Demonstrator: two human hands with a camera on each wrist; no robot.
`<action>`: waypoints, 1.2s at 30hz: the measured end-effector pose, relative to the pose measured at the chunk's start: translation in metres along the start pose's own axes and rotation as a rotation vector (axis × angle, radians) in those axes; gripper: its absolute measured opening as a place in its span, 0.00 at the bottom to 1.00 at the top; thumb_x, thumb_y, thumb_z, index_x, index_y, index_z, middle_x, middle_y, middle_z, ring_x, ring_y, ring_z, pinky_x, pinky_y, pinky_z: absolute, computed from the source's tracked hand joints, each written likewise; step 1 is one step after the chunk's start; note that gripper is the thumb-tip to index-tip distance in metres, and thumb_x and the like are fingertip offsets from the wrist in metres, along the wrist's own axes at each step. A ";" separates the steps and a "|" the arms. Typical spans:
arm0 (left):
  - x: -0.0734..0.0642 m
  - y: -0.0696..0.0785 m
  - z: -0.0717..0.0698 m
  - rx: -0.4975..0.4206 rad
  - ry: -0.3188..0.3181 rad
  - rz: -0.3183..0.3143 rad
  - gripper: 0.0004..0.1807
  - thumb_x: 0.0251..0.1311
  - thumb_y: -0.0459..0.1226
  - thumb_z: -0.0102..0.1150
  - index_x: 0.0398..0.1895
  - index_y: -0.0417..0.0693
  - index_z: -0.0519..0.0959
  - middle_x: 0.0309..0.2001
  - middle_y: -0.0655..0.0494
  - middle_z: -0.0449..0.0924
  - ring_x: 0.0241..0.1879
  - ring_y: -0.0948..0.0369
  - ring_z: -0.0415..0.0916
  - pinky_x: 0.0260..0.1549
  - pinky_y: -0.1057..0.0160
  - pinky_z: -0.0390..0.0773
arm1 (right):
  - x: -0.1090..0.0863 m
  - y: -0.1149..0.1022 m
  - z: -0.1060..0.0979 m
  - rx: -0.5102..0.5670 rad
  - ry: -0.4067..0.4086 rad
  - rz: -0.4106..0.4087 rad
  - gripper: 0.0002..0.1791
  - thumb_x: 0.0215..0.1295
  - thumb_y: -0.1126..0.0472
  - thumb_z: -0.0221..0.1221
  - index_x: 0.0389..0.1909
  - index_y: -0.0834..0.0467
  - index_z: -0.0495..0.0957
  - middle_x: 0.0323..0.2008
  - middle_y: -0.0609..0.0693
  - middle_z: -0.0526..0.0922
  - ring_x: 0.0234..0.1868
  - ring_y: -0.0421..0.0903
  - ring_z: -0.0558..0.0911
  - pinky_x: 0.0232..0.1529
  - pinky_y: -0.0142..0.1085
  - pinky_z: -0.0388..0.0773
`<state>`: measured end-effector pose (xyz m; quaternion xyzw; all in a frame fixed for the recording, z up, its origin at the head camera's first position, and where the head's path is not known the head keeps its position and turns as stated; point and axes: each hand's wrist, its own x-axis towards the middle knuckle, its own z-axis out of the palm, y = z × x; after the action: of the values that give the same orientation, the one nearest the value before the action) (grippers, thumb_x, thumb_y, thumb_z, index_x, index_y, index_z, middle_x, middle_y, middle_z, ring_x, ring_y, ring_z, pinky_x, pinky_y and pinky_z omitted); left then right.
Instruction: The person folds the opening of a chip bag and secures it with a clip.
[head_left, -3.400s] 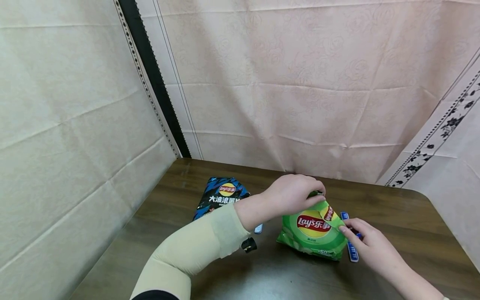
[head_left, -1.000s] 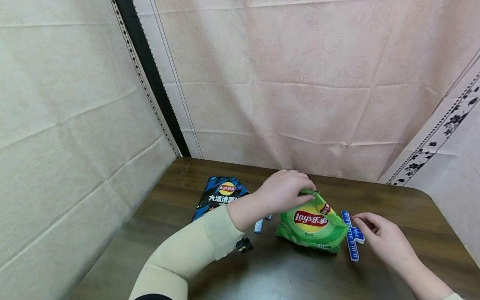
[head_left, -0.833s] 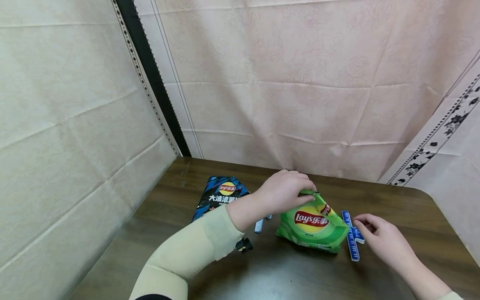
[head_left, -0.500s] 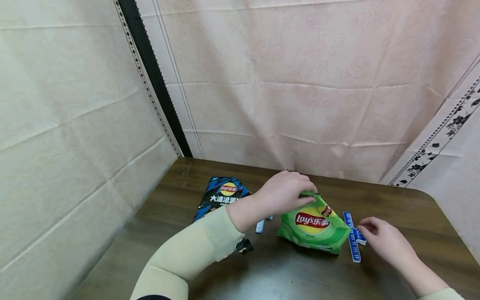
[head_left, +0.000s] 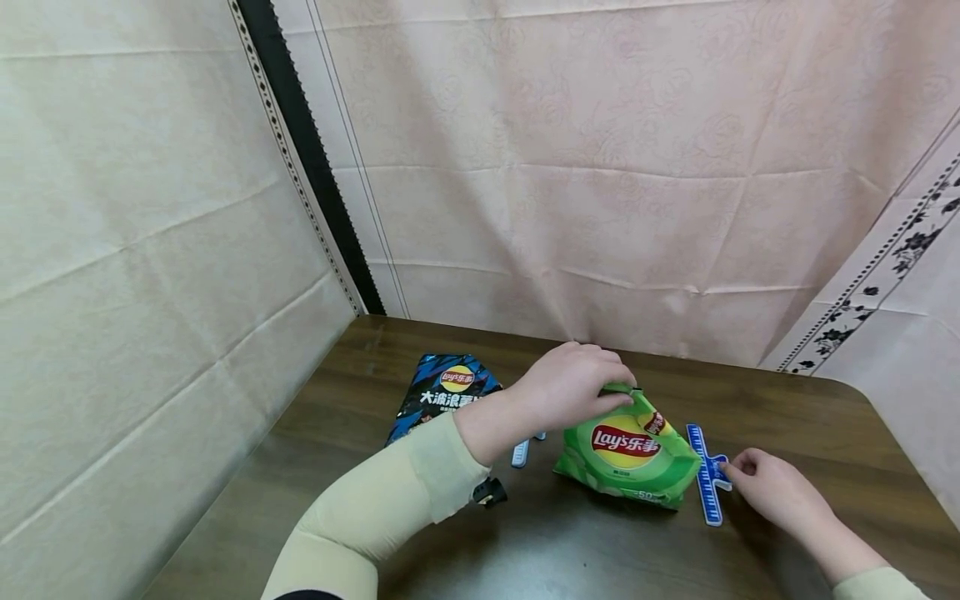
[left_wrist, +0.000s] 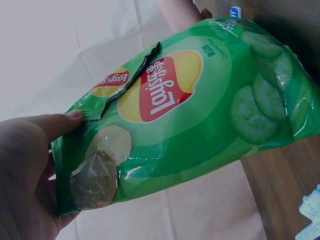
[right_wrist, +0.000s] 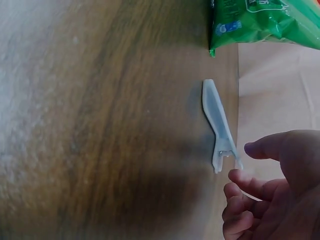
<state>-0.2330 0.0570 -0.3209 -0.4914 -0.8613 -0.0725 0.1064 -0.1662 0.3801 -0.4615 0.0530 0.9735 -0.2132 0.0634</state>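
Note:
My left hand (head_left: pixel 573 387) pinches the top corner of a green Lay's chip bag (head_left: pixel 626 458), which stands leaning on the table. In the left wrist view the thumb lies on the bag's front, over a folded-down top flap (left_wrist: pixel 111 86); the other fingers go behind it. Right of the bag lies a blue-and-white bag clip (head_left: pixel 705 475) with a long ruler-like bar. My right hand (head_left: pixel 780 492) is at the clip's handle. The right wrist view has thumb and index finger apart, the index fingertip at or touching the handle end of the clip (right_wrist: pixel 216 117).
A black-and-blue Lay's bag (head_left: pixel 442 387) lies at the back left, partly behind my left forearm. Beside it a second blue-and-white clip (head_left: pixel 520 452) shows only in part. Pale cloth (head_left: pixel 600 167) hangs behind the wooden table (head_left: pixel 795 408).
My right hand has let go of the bag's right side, drawn back right, then come to the clip's handle. My left hand and the bag have shifted slightly left.

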 end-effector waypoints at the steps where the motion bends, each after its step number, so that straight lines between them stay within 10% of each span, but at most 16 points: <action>1: 0.000 0.000 0.000 0.001 -0.001 -0.001 0.14 0.67 0.52 0.58 0.51 0.63 0.84 0.47 0.71 0.82 0.49 0.71 0.75 0.50 0.68 0.72 | 0.000 0.000 0.001 0.002 -0.003 0.002 0.21 0.73 0.49 0.52 0.39 0.66 0.78 0.27 0.49 0.75 0.28 0.46 0.72 0.28 0.40 0.67; 23: -0.002 0.000 0.000 0.006 0.010 0.006 0.14 0.68 0.52 0.58 0.51 0.63 0.84 0.46 0.72 0.81 0.49 0.71 0.75 0.49 0.68 0.72 | 0.002 -0.002 0.006 0.052 0.020 -0.030 0.13 0.73 0.59 0.48 0.32 0.64 0.73 0.24 0.51 0.73 0.24 0.46 0.70 0.24 0.40 0.65; 36: -0.001 0.000 0.000 -0.003 0.002 -0.001 0.14 0.67 0.53 0.58 0.51 0.63 0.84 0.46 0.72 0.81 0.49 0.71 0.75 0.50 0.68 0.71 | 0.001 -0.004 0.001 0.118 -0.017 0.005 0.23 0.75 0.55 0.47 0.53 0.74 0.64 0.37 0.66 0.78 0.37 0.55 0.80 0.34 0.48 0.76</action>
<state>-0.2319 0.0561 -0.3208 -0.4910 -0.8615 -0.0745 0.1064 -0.1675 0.3762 -0.4612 0.0570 0.9585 -0.2706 0.0690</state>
